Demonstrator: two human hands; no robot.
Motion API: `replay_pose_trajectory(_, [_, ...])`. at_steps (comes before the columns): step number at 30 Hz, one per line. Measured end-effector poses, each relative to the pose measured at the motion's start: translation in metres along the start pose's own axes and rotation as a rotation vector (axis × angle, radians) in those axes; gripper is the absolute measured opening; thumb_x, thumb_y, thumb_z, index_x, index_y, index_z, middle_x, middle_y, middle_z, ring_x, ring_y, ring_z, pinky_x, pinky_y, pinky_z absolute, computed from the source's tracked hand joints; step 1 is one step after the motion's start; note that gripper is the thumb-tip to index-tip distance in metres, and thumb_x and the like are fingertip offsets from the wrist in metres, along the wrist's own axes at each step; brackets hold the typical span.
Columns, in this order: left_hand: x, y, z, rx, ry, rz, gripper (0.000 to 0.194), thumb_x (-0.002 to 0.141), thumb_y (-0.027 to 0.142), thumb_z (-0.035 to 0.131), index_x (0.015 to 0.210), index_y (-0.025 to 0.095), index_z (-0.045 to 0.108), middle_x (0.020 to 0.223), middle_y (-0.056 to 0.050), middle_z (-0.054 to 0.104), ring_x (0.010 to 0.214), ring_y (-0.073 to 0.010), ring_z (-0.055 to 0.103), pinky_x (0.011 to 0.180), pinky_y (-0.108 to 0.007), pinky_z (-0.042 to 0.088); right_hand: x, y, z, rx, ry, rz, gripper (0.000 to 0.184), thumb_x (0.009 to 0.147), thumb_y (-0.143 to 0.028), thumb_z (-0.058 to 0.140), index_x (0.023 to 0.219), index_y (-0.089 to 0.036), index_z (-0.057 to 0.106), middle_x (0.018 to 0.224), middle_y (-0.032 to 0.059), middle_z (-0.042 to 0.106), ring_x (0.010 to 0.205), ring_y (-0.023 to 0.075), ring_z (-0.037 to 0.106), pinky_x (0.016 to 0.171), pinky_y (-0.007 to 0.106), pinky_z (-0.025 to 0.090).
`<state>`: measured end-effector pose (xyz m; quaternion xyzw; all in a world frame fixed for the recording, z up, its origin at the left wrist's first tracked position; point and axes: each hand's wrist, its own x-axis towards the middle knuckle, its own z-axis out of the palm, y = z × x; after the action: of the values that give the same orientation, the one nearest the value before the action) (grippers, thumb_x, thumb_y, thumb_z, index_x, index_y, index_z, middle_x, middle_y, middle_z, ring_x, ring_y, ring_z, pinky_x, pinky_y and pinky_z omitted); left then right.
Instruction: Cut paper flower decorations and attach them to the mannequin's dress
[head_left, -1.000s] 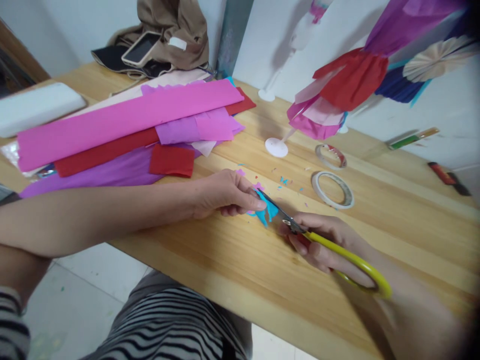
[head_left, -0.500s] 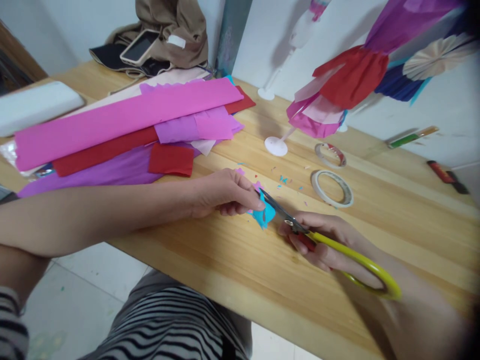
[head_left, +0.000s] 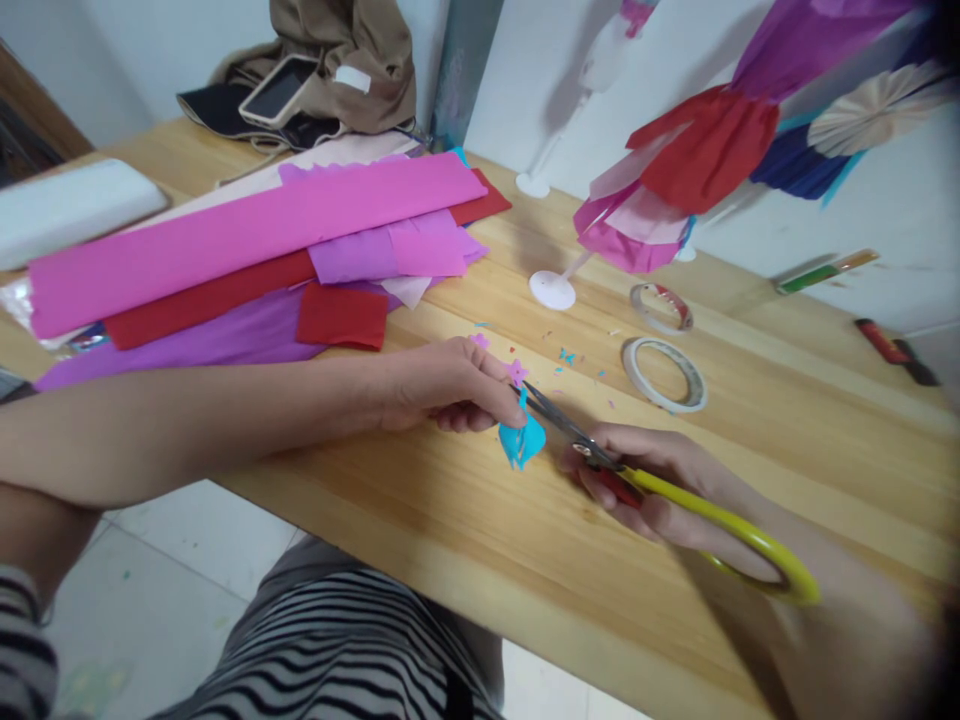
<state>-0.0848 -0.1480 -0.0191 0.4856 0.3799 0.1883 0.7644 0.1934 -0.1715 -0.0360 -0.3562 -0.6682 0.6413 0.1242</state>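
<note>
Between the thumb and fingers of my left hand (head_left: pixel 476 390) is a small piece of blue paper (head_left: pixel 522 442), its lower edge pointed and slit. My right hand (head_left: pixel 660 480) is closed round a pair of scissors (head_left: pixel 720 520) with yellow handles and a patch of red near the pivot. The dark blades are slightly apart and reach the top of the blue paper, beside my left thumb. Just beyond the blade tips lies a pink paper flower (head_left: pixel 516 373). Another pink flower (head_left: pixel 479 341) rests behind my left hand, among tiny blue and pink paper scraps.
Folded pink, red and purple paper (head_left: pixel 255 235) is piled at the left. Two tape rolls (head_left: pixel 664 376) lie beyond my right hand. At the back right stand paper-dressed figures on white round bases (head_left: pixel 553 290). A phone (head_left: pixel 279 92) rests on brown cloth (head_left: pixel 382 70).
The blue paper has turned and shifted slightly down and left in my left fingers. The scissor blades have opened a little, and the pink flower behind them shows more fully.
</note>
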Motion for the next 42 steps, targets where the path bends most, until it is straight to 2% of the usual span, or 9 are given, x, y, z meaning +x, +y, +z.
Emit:
replay_pose_trajectory(8, [0.000, 0.001, 0.001, 0.015, 0.001, -0.003, 0.025, 0.060, 0.028, 0.071, 0.048, 0.016, 0.054, 0.044, 0.003, 0.047, 0.042, -0.0048, 0.036, 0.044, -0.022, 0.019, 0.003, -0.001, 0.003, -0.007, 0.007, -0.042, 0.047, 0.083, -0.064, 0.069, 0.107, -0.023, 0.070, 0.071, -0.0009, 0.054, 0.056, 0.0097, 0.041, 0.044, 0.020, 0.035])
replay_pose_trajectory(11, [0.001, 0.000, -0.001, 0.031, -0.027, 0.000, 0.027, 0.061, 0.028, 0.072, 0.046, 0.016, 0.054, 0.044, 0.003, 0.047, 0.041, -0.0051, 0.036, 0.044, -0.022, 0.020, 0.005, -0.003, 0.004, -0.024, 0.010, -0.073, 0.044, 0.084, -0.060, 0.071, 0.106, -0.022, 0.071, 0.069, -0.0009, 0.054, 0.054, 0.0100, 0.041, 0.045, 0.021, 0.038])
replay_pose_trajectory(15, [0.002, 0.000, -0.002, 0.043, -0.037, -0.006, 0.026, 0.061, 0.027, 0.071, 0.046, 0.016, 0.054, 0.044, 0.002, 0.047, 0.041, -0.0054, 0.036, 0.044, -0.022, 0.020, 0.004, -0.004, 0.005, -0.048, 0.020, -0.072, 0.030, 0.087, -0.049, 0.072, 0.104, -0.024, 0.072, 0.070, -0.0006, 0.053, 0.058, 0.0115, 0.044, 0.049, 0.022, 0.039])
replay_pose_trajectory(18, [0.003, -0.001, -0.003, 0.055, -0.043, -0.014, 0.026, 0.061, 0.028, 0.072, 0.046, 0.016, 0.054, 0.044, 0.003, 0.047, 0.041, -0.0053, 0.036, 0.044, -0.022, 0.020, 0.004, -0.003, 0.007, -0.022, 0.041, -0.082, 0.026, 0.087, -0.045, 0.073, 0.103, -0.025, 0.072, 0.068, -0.0018, 0.051, 0.057, 0.0107, 0.042, 0.049, 0.021, 0.038])
replay_pose_trajectory(25, [0.001, -0.001, -0.003, 0.039, -0.042, -0.012, 0.026, 0.062, 0.027, 0.071, 0.046, 0.016, 0.054, 0.045, 0.002, 0.047, 0.042, -0.0061, 0.036, 0.045, -0.023, 0.020, 0.008, 0.004, 0.006, -0.074, 0.082, -0.094, 0.029, 0.083, -0.050, 0.076, 0.095, -0.023, 0.074, 0.064, -0.0035, 0.049, 0.052, 0.0089, 0.038, 0.045, 0.021, 0.034])
replay_pose_trajectory(33, [0.001, -0.002, -0.003, 0.011, -0.011, -0.010, 0.027, 0.064, 0.026, 0.075, 0.047, 0.017, 0.056, 0.045, 0.002, 0.048, 0.043, -0.0066, 0.037, 0.044, -0.022, 0.020, 0.009, 0.010, 0.008, -0.040, 0.090, -0.048, 0.025, 0.087, -0.047, 0.073, 0.095, -0.023, 0.073, 0.062, -0.0042, 0.050, 0.047, 0.0063, 0.035, 0.043, 0.020, 0.033])
replay_pose_trajectory(35, [0.001, -0.002, -0.002, 0.004, -0.006, 0.000, 0.027, 0.065, 0.027, 0.075, 0.048, 0.016, 0.056, 0.046, 0.002, 0.048, 0.044, -0.0060, 0.037, 0.045, -0.022, 0.020, 0.009, 0.011, 0.008, -0.012, 0.091, -0.033, 0.029, 0.086, -0.050, 0.073, 0.094, -0.022, 0.072, 0.062, -0.0045, 0.050, 0.045, 0.0053, 0.033, 0.041, 0.020, 0.032])
replay_pose_trajectory(39, [0.000, -0.002, -0.002, -0.007, 0.017, 0.025, 0.027, 0.069, 0.028, 0.073, 0.052, 0.015, 0.056, 0.049, 0.003, 0.047, 0.046, -0.0051, 0.037, 0.047, -0.022, 0.019, 0.007, 0.010, 0.009, 0.113, 0.109, 0.024, 0.049, 0.082, -0.066, 0.069, 0.100, -0.020, 0.068, 0.064, -0.0046, 0.050, 0.040, 0.0040, 0.030, 0.035, 0.021, 0.024])
replay_pose_trajectory(42, [0.002, -0.003, -0.002, -0.032, 0.028, 0.067, 0.028, 0.071, 0.027, 0.073, 0.053, 0.014, 0.057, 0.049, 0.003, 0.047, 0.048, -0.0050, 0.037, 0.047, -0.022, 0.020, 0.010, 0.004, 0.011, 0.200, 0.160, -0.008, 0.055, 0.082, -0.069, 0.067, 0.106, -0.020, 0.063, 0.066, -0.0047, 0.052, 0.040, 0.0049, 0.034, 0.036, 0.022, 0.024])
